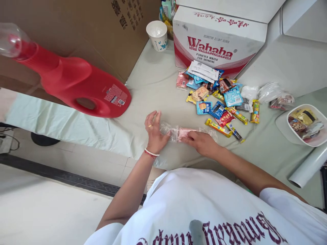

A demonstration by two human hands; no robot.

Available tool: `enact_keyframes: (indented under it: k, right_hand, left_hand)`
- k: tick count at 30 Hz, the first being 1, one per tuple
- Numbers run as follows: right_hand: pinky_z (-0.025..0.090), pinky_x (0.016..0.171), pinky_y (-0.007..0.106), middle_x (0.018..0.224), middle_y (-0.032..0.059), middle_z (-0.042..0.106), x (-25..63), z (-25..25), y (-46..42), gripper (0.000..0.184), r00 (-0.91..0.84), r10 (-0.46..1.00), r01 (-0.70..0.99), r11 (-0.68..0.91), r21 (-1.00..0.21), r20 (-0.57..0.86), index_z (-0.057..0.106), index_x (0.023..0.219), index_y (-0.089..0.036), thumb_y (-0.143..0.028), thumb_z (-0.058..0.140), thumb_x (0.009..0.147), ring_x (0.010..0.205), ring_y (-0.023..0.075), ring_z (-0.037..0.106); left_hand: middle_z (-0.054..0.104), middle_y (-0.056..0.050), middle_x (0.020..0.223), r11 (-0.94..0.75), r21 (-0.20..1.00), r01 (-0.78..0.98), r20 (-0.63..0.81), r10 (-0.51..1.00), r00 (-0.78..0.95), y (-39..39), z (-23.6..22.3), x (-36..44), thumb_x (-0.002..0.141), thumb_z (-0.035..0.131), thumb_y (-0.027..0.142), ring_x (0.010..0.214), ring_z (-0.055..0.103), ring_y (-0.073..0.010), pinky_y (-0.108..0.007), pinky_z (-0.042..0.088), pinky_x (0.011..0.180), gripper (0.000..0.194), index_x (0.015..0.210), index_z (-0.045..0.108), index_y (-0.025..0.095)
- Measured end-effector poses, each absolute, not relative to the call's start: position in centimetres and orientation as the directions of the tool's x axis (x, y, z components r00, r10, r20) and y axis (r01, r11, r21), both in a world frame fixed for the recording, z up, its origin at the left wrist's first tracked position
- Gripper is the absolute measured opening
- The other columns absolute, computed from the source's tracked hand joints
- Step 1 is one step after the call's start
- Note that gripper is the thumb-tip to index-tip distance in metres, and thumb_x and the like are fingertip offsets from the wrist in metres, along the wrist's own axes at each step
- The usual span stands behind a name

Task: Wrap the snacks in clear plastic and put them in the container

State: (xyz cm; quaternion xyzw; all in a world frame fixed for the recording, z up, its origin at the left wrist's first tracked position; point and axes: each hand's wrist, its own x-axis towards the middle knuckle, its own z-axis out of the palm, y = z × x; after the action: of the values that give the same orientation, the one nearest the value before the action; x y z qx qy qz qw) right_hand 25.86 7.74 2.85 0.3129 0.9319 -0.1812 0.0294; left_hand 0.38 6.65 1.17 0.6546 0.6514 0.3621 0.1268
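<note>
A pink packet (187, 132) lies on the cloth near the table's front edge, with crinkled clear plastic (173, 132) around it and past both its ends. My right hand (204, 143) has its fingers closed on the packet's near side. At the plastic's left end is my left hand (155, 134), fingers raised and apart, its thumb against the plastic. Beyond both hands spreads a pile of small wrapped snacks, among them a yellow stick packet (218, 128), a red packet (225, 118) and a blue packet (203, 107). White sachets (203, 70) rest on top at the back.
A Wahaba-style white and red carton marked Wahaha (219, 44) stands behind the snacks. To its left is a paper cup (157, 36). A large red bottle (84, 86) is at the left by a brown carton (84, 30). A white tub (283, 127) of snacks sits right.
</note>
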Motion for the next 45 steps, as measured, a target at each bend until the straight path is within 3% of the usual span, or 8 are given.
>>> enact_keyframes:
  k: [6,13,16,19,23,33,40,45]
  right_hand:
    - [0.033,0.066,0.029,0.122,0.0082,0.064,25.3,3.4,8.2,0.049,-0.778,0.592,0.628,0.713,-0.312,-0.212,0.054,0.145,-0.036,-0.016,0.045,0.102,0.091,0.0214,0.061]
    - [0.039,0.072,0.030,0.120,0.0098,0.064,25.1,3.4,7.8,0.046,-0.754,0.630,0.647,0.664,-0.376,-0.185,0.059,0.142,-0.034,-0.016,0.046,0.102,0.093,0.0230,0.061]
    - [0.043,0.078,0.031,0.119,0.0103,0.063,25.5,3.8,7.6,0.043,-0.757,0.637,0.629,0.651,-0.426,-0.144,0.059,0.142,-0.031,-0.022,0.051,0.101,0.096,0.0232,0.060]
    - [0.047,0.085,0.033,0.120,0.0104,0.061,25.8,4.1,7.4,0.043,-0.777,0.624,0.583,0.658,-0.478,-0.089,0.060,0.142,-0.030,-0.026,0.058,0.099,0.101,0.0237,0.059]
    - [0.051,0.093,0.040,0.122,0.0125,0.060,25.7,3.9,6.6,0.048,-0.765,0.642,0.577,0.652,-0.492,-0.046,0.060,0.143,-0.027,-0.020,0.060,0.096,0.109,0.0272,0.058]
    - [0.055,0.096,0.044,0.134,0.0142,0.063,29.3,2.7,5.5,0.039,-0.431,0.893,0.530,0.367,-0.764,0.130,0.059,0.140,-0.023,-0.030,0.046,0.104,0.113,0.0258,0.064]
    - [0.052,0.080,0.039,0.113,0.0149,0.065,28.6,2.0,6.7,0.031,-0.174,0.977,0.933,0.124,-0.339,-0.122,0.068,0.124,-0.019,-0.030,0.058,0.096,0.098,0.0297,0.062]
    - [0.047,0.090,0.040,0.118,0.0157,0.062,28.6,3.5,6.4,0.015,-0.213,0.976,0.929,0.191,-0.318,-0.037,0.072,0.097,-0.019,-0.023,0.057,0.095,0.110,0.0319,0.056]
  left_hand:
    - [0.074,-0.004,0.119,-0.223,0.826,0.518,0.186,0.975,0.123,6.6,1.5,-3.0,0.079,0.056,0.020,0.152,0.034,-0.0284,-0.056,0.021,0.128,0.025,0.056,0.064,0.025]
    - [0.058,-0.010,0.144,0.157,0.837,0.524,0.025,0.946,-0.323,5.8,-0.2,-1.9,0.082,0.065,0.046,0.148,0.038,-0.0337,-0.059,0.028,0.123,0.032,0.105,0.067,0.024]
    - [0.057,-0.013,0.144,0.185,0.692,0.698,-0.023,0.972,-0.236,5.8,0.9,-0.3,0.066,0.081,0.042,0.150,0.030,-0.0411,-0.061,0.022,0.123,0.030,0.085,0.069,0.022]
    - [0.069,-0.008,0.104,0.208,0.750,0.628,-0.082,0.971,-0.223,5.2,2.9,0.6,0.075,0.073,0.039,0.108,0.063,-0.0273,-0.044,0.049,0.099,0.022,0.071,0.062,0.021]
    - [0.054,0.006,0.062,0.267,0.861,0.433,-0.210,0.962,-0.175,5.0,5.3,3.2,0.083,0.068,0.039,0.058,0.050,-0.0118,-0.024,0.043,0.059,0.024,0.072,0.056,0.021]
    - [0.067,-0.009,0.102,-0.129,0.535,0.835,0.091,0.991,0.095,5.1,3.7,9.7,0.096,0.049,0.022,0.094,0.057,-0.0236,-0.039,0.050,0.087,0.027,0.092,0.076,0.021]
    - [0.064,-0.009,0.096,0.095,0.569,0.817,0.080,0.982,-0.171,5.7,1.9,10.3,0.086,0.066,0.024,0.097,0.054,-0.0285,-0.046,0.046,0.091,0.012,0.093,0.076,0.025]
    - [0.054,-0.017,0.134,0.309,0.566,0.765,-0.032,0.935,-0.354,5.6,1.4,9.9,0.072,0.080,0.039,0.127,0.047,-0.0368,-0.053,0.042,0.104,0.067,0.131,0.057,0.018]
